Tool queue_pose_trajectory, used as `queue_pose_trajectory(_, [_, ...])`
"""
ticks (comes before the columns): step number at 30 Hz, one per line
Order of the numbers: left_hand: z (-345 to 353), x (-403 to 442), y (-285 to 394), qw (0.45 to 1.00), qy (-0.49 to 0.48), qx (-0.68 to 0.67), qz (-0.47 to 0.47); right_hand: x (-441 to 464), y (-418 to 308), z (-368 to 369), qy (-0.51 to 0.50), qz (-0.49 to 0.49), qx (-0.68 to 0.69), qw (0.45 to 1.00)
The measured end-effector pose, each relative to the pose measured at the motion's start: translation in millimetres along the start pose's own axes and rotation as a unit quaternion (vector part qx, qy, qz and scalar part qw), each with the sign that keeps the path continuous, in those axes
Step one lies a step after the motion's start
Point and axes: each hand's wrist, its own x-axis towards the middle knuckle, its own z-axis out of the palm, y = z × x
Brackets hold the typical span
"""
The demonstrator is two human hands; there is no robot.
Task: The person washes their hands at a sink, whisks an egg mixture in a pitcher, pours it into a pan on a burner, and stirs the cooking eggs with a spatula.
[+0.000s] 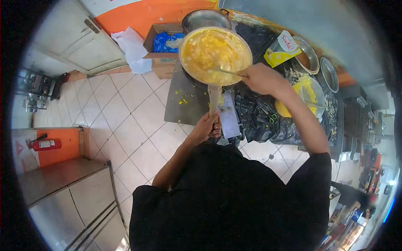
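Two hands — the left hand point(207, 127) wraps a pan point(250, 56) by its pale handle point(214, 99), over the counter point(180, 113); the right hand point(260, 78) pinches a thin utensil point(228, 72) dipped in yellow mixture point(215, 48). Beyond — a cardboard box point(164, 62), then a white door point(77, 44).

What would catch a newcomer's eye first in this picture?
The pan of bright yellow food, top centre: the left hand grips its handle, the right hand holds a utensil in the food. Then the orange wall beyond, and the red extinguisher at far left.
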Motion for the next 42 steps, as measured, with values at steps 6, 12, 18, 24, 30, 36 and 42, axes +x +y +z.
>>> queue_pose_trajectory(6, [0.4, -3.1, 2.6, 0.999, -0.002, -0.018, -0.026, -51.8, -0.1, -48.0, 0.034, -0.018, -0.009, 0.999])
queue_pose_trajectory(12, [4.3, -4.8, 5.9, 1.0, -0.001, -0.009, -0.023, -62.3, -29.3, -38.2, -0.063, 0.049, 0.014, 0.997])
queue_pose_trajectory(18, [6.9, -6.8, 8.5, 0.999, 0.01, -0.012, -0.033, -31.1, -51.6, 14.4, 0.0, 0.052, 0.002, 0.999])
queue_pose_trajectory(24, [1.2, -2.6, 1.0, 1.0, 0.003, -0.003, -0.005, 5.9, -48.3, 30.3, 0.056, 0.024, -0.011, 0.998])
queue_pose_trajectory(30, [8.0, -7.2, 6.0, 0.999, 0.016, -0.021, -0.019, 53.2, -20.1, 31.5, 0.129, 0.015, -0.035, 0.991])
queue_pose_trajectory(36, [5.8, -5.1, 4.7, 0.999, 0.023, -0.014, -0.019, 72.9, 19.8, 7.3, 0.136, 0.032, -0.034, 0.99])
queue_pose_trajectory(42, [4.7, -4.9, 4.5, 0.999, 0.031, 0.006, -0.025, 31.1, 29.0, -41.3, 0.081, 0.075, 0.005, 0.994])
